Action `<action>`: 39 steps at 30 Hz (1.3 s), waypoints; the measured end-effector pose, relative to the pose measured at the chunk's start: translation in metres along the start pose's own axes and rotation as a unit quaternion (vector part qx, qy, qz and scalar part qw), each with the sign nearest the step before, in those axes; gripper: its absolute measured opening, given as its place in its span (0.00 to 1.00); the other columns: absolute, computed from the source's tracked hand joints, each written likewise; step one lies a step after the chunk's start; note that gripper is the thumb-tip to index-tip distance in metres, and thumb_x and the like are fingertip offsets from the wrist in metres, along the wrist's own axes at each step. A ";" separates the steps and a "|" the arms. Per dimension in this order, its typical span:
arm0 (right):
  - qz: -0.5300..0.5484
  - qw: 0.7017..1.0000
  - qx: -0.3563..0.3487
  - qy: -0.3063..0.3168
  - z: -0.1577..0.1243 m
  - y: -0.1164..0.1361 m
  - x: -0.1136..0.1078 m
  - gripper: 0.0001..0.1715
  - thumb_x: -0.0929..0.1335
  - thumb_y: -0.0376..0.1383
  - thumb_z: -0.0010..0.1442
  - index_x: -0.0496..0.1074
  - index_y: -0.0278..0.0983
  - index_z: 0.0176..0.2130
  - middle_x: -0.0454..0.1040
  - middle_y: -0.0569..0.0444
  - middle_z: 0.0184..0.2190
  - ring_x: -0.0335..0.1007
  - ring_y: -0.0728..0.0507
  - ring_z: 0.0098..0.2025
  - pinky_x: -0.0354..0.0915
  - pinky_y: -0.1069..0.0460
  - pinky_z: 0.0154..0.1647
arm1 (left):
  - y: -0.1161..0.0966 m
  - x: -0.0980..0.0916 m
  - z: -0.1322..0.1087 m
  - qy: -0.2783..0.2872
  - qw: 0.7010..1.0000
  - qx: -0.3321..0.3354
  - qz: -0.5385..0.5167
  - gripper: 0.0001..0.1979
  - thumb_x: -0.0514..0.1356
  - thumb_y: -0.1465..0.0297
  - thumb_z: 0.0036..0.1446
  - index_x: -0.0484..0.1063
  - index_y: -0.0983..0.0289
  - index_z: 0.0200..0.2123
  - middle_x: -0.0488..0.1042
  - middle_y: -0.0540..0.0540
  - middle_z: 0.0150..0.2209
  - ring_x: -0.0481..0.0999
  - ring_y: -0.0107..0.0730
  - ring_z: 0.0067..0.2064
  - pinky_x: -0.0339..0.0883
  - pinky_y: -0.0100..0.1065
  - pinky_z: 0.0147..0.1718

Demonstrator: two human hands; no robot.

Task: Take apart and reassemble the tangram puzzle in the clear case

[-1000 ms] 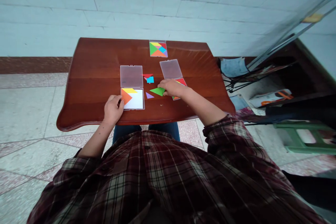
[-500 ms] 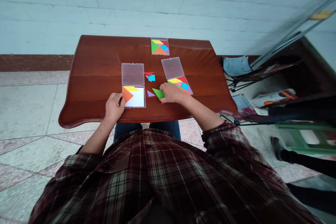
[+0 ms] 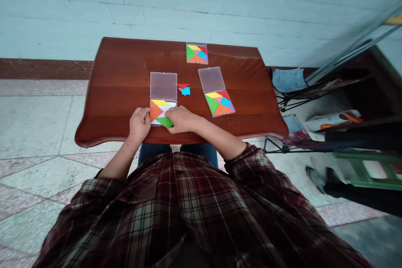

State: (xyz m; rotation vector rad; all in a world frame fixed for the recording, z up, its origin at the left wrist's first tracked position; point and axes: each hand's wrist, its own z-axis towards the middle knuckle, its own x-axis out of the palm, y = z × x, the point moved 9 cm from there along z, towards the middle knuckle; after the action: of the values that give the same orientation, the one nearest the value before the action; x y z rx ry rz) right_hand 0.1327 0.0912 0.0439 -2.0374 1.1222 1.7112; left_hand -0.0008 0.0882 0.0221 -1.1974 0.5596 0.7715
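An open clear case (image 3: 163, 86) lies near the front of the wooden table (image 3: 125, 75). Its white tray holds an orange triangle (image 3: 155, 111), a yellow piece (image 3: 161, 103) and a green triangle (image 3: 165, 122). My right hand (image 3: 180, 119) is closed on the green triangle, pressing it into the tray's lower part. My left hand (image 3: 139, 123) curls against the tray's left edge, steadying it. A red piece (image 3: 182, 86) and a cyan piece (image 3: 186, 91) lie loose just right of the lid.
A second open case with a complete coloured puzzle (image 3: 220, 103) lies to the right. A third filled puzzle (image 3: 196, 53) sits at the table's far edge. A green stool (image 3: 364, 167), a person's shoes (image 3: 323, 180) and cluttered shelves (image 3: 314, 83) stand to the right.
My right hand carried the green triangle left from the table beside the right case into the left tray. The purple triangle is hidden now. My left hand stayed put.
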 end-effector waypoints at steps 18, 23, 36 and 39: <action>0.032 0.998 -0.027 0.050 -0.003 -0.004 -0.001 0.18 0.66 0.41 0.54 0.72 0.36 0.43 0.73 0.45 0.42 0.68 0.39 0.44 0.57 0.48 0.41 | 0.000 0.002 -0.001 0.008 1.000 -0.011 0.001 0.15 0.51 0.71 0.56 0.74 0.64 0.42 0.73 0.58 0.39 0.72 0.37 0.41 0.68 0.36 0.44; 0.036 0.998 -0.035 0.048 -0.007 0.000 -0.007 0.13 0.64 0.40 0.56 0.74 0.37 0.38 0.75 0.48 0.39 0.67 0.42 0.41 0.55 0.50 0.38 | -0.001 0.002 -0.002 0.008 1.000 -0.010 0.001 0.15 0.51 0.71 0.56 0.74 0.64 0.42 0.74 0.58 0.39 0.72 0.37 0.41 0.68 0.37 0.44; 0.024 0.994 0.101 -0.018 0.020 -0.041 -0.004 0.18 0.58 0.37 0.66 0.75 0.36 0.40 0.77 0.47 0.40 0.69 0.43 0.39 0.54 0.52 0.34 | 0.002 0.004 -0.003 0.005 1.000 -0.009 0.000 0.15 0.51 0.70 0.57 0.75 0.64 0.43 0.73 0.58 0.39 0.73 0.37 0.41 0.68 0.37 0.44; 0.021 0.992 0.121 -0.019 0.024 -0.041 0.002 0.18 0.59 0.37 0.66 0.76 0.35 0.43 0.78 0.45 0.42 0.71 0.41 0.42 0.57 0.51 0.36 | 0.001 0.004 -0.002 0.005 1.000 -0.008 -0.002 0.16 0.51 0.71 0.56 0.75 0.65 0.42 0.73 0.58 0.39 0.73 0.37 0.41 0.68 0.37 0.44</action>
State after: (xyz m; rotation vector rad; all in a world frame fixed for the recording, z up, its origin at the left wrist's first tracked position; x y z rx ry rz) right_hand 0.1440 0.1329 0.0237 -1.8401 1.2990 1.5406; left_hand 0.0007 0.0870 0.0180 -1.2175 0.5605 0.7688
